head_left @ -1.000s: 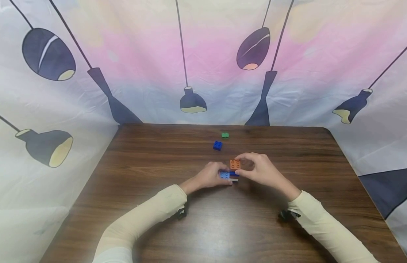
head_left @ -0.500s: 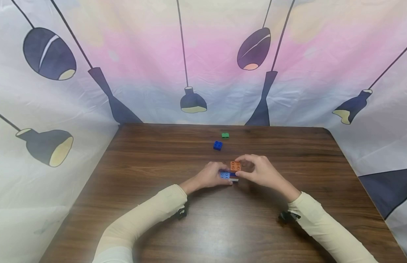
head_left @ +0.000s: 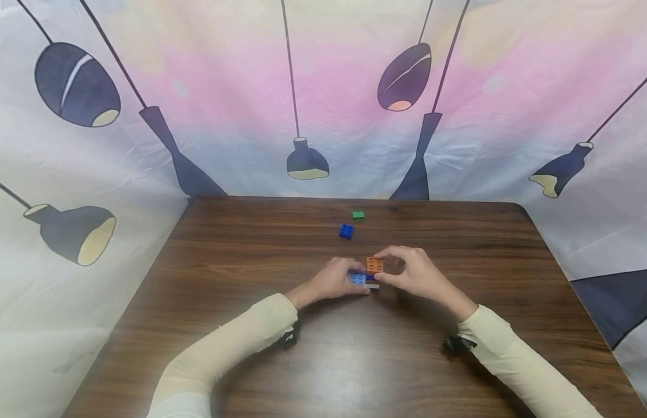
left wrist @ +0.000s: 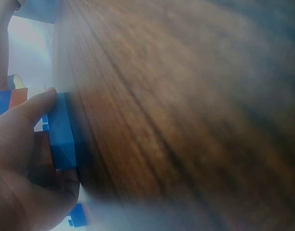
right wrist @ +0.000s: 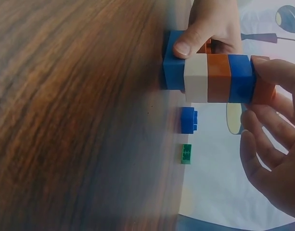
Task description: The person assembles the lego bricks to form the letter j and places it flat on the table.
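Observation:
In the head view my left hand (head_left: 335, 277) grips the light blue brick (head_left: 357, 279) at the bottom of a stack. The right wrist view shows the stack from its side: light blue base (right wrist: 174, 72), then a white brick (right wrist: 196, 79), an orange brick (right wrist: 218, 79) and a dark blue brick (right wrist: 240, 79). Topmost is another orange brick (head_left: 375, 265), pinched between thumb and fingers of my right hand (head_left: 414, 271) and sitting against the dark blue one. My left thumb (right wrist: 185, 47) lies over the base's studs. Part of another orange piece (right wrist: 208, 46) shows behind that thumb.
Behind the stack, a loose blue brick (head_left: 346, 231) lies on the brown wooden table (head_left: 239, 244). Farther back is a small green brick (head_left: 358, 215), near the table's far edge. A cloth backdrop (head_left: 344, 162) printed with lamps hangs behind and at the sides.
The top orange brick and my right fingers have come down slightly, and less of the dark blue brick shows beneath. My left hand stays in place on the light blue brick.

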Motion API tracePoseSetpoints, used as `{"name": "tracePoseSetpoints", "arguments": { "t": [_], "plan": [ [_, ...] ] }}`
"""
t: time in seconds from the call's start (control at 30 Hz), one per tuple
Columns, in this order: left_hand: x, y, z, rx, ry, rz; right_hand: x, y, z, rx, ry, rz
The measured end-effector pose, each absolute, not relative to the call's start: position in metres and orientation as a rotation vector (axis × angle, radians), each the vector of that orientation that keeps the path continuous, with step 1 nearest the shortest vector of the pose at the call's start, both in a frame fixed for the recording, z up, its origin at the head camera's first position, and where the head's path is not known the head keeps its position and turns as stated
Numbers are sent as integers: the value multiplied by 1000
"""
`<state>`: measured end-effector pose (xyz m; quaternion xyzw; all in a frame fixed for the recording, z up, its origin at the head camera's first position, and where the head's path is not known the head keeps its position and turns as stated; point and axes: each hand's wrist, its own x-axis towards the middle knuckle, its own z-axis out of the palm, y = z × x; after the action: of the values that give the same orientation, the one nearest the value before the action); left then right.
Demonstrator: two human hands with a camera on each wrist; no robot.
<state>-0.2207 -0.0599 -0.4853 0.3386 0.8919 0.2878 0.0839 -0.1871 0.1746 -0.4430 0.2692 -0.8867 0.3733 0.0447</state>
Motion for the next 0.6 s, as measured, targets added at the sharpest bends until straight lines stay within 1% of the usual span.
{"name": "tracePoseSetpoints", "arguments": {
  "t": [0.6],
  "plan": [
    [-222, -61, -485, 1026, 2645, 862, -187, 172, -440, 863, -2725, 959]
  ]
}}
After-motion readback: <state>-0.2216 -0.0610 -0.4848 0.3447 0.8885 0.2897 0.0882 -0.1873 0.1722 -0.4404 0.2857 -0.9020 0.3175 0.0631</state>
